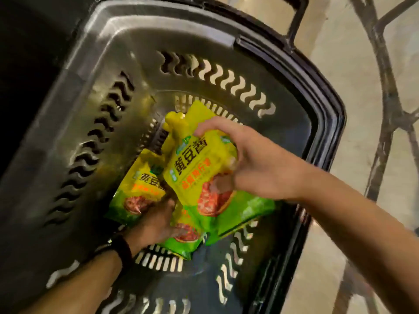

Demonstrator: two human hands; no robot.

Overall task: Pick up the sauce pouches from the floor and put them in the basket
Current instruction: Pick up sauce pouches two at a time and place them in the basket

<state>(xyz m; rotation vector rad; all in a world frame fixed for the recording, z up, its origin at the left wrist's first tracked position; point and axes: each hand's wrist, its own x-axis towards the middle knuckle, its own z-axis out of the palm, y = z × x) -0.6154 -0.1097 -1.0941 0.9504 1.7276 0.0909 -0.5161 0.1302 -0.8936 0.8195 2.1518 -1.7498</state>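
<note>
A dark grey plastic basket (127, 55) with wavy slots fills the view from above. My right hand (256, 164) grips a yellow and green sauce pouch (199, 168) by its side, holding it inside the basket above the bottom. My left hand (156, 220), a dark band on its wrist, is low in the basket, its fingers between a second pouch (138, 186) at the left and a third pouch (183, 239) below; I cannot tell whether it grips either. More yellow packaging shows behind the held pouch.
The basket's black handle (297, 17) stands at the top right. Pale floor (353, 71) lies to the right, crossed by thin metal frame bars (385, 91). The left side beyond the basket is dark.
</note>
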